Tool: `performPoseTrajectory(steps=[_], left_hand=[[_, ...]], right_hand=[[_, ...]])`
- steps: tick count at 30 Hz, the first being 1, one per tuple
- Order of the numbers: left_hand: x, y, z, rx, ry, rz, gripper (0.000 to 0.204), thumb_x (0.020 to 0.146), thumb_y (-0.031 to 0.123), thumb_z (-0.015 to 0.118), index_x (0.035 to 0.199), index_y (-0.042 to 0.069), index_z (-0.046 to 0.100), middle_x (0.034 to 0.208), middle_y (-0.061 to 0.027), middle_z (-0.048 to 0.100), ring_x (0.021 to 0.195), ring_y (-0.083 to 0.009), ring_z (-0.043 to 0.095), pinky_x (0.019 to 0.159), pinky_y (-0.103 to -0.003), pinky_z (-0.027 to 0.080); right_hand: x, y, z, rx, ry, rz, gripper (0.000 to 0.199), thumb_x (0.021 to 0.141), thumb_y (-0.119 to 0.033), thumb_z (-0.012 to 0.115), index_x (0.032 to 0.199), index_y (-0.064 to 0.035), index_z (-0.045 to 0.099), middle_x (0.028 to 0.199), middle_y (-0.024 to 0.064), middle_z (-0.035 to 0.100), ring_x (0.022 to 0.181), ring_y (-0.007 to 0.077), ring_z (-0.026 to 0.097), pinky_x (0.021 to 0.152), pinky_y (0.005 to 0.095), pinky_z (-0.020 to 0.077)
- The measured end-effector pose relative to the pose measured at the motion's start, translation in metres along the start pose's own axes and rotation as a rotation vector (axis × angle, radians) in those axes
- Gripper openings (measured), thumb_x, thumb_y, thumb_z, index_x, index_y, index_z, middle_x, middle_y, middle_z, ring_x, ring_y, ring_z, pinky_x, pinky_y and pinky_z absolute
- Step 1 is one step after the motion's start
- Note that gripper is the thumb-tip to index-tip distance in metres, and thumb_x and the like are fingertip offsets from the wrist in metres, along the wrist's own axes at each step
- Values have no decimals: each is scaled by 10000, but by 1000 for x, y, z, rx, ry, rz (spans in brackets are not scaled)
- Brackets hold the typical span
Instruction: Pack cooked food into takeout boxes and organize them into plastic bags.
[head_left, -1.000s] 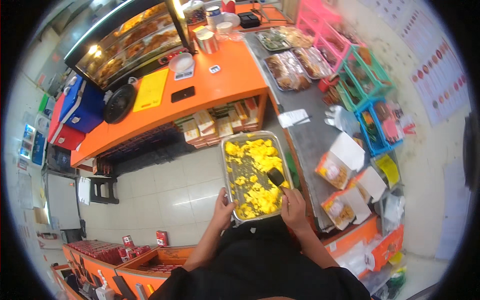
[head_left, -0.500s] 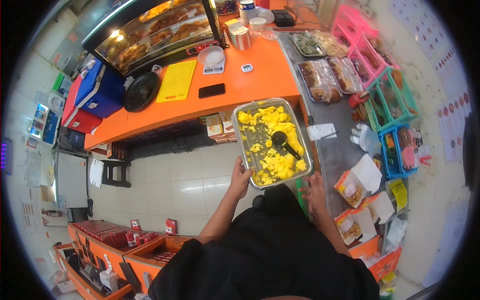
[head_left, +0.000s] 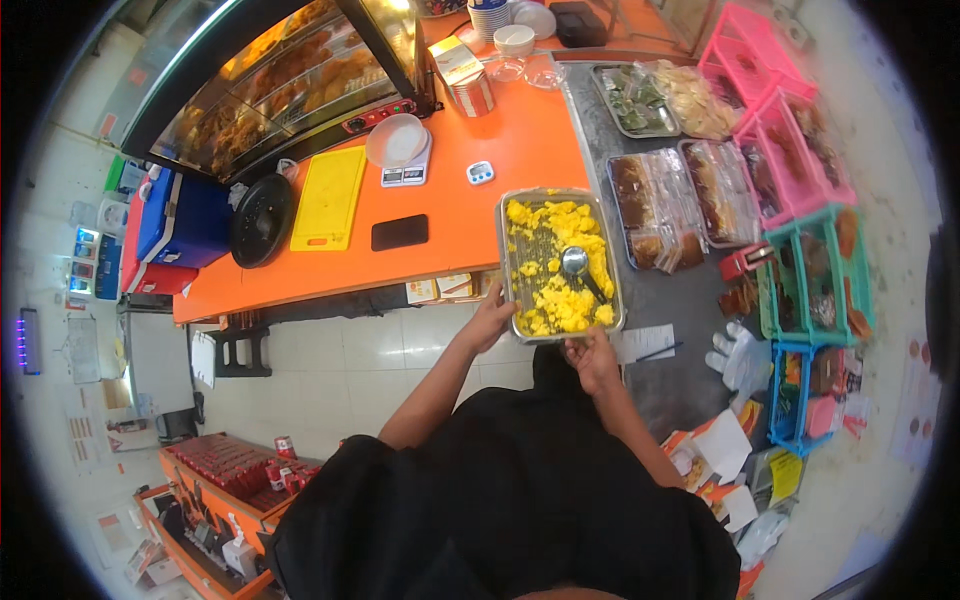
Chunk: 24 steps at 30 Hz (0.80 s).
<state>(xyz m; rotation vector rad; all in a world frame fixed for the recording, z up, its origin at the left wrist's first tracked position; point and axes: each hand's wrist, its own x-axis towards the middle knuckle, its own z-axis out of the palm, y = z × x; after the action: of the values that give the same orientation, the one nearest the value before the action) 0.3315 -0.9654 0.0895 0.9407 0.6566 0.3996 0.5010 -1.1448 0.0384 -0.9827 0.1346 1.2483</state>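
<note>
A rectangular metal tray [head_left: 616, 285] with a mesh-like bottom carries loose yellow clumps that look like scrambled egg [head_left: 562, 305]. On the clumps lies a round-bowled scoop [head_left: 576, 262] with a dark handle. My left hand [head_left: 490, 320] is closed on the tray's near left side. The fingers of my right hand [head_left: 595, 362] grip its near edge, toward the right corner. The far part of the tray is over the corner where the orange counter [head_left: 460, 240] meets the grey counter [head_left: 660, 350]; whether it rests there I cannot tell.
Left on the orange counter: phone [head_left: 400, 233], yellow cutting board [head_left: 330, 200], black pan [head_left: 263, 222], kitchen scale [head_left: 407, 172], timer [head_left: 480, 173], lit food display case [head_left: 290, 90]. At right stand trays of packed food [head_left: 650, 205], coloured baskets [head_left: 815, 270], a plastic glove [head_left: 738, 360] and open food boxes [head_left: 710, 450].
The tray has moved forward over the counter corner. My right hand, spread beside the tray before, has come left and taken hold of its near edge. My left hand keeps its grip.
</note>
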Motion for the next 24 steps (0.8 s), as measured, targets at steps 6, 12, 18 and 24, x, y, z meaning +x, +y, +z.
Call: performPoseTrajectory(steps=[6, 12, 18, 24], left_hand=[[16, -12, -25, -240, -60, 31, 582, 972, 127, 567, 1476, 102, 276, 1364, -125, 501, 1231, -258, 563, 1004, -424, 502], [122, -8, -73, -50, 99, -3, 565, 993, 252, 577, 1476, 92, 333, 1377, -120, 477, 1296, -250, 506, 1039, -455, 476], [223, 31, -165, -13, 20, -100, 554, 1023, 370, 550, 1479, 91, 402, 1504, -111, 424, 1365, -280, 463, 1120, -422, 393], [420, 170, -274, 304, -333, -477, 488, 991, 344, 590, 1398, 80, 532, 1378, -104, 588, 1304, -247, 532, 1086, -446, 395]], right_hand=[[18, 5, 21, 6, 14, -83, 244, 1016, -297, 574, 1143, -97, 516, 1048, 55, 613, 828, 207, 660, 689, 300, 533], [193, -18, 52, -121, 8, -211, 356, 965, -247, 667, 1203, -65, 476, 962, 94, 652, 826, 214, 678, 678, 301, 538], [383, -48, 125, 2, 81, -254, 488, 1005, -376, 604, 1352, -52, 491, 1154, 138, 647, 1038, 270, 670, 919, 401, 544], [443, -119, 188, -1238, 223, -327, 472, 997, -427, 572, 1326, -93, 628, 1171, 193, 664, 1041, 287, 667, 910, 407, 517]])
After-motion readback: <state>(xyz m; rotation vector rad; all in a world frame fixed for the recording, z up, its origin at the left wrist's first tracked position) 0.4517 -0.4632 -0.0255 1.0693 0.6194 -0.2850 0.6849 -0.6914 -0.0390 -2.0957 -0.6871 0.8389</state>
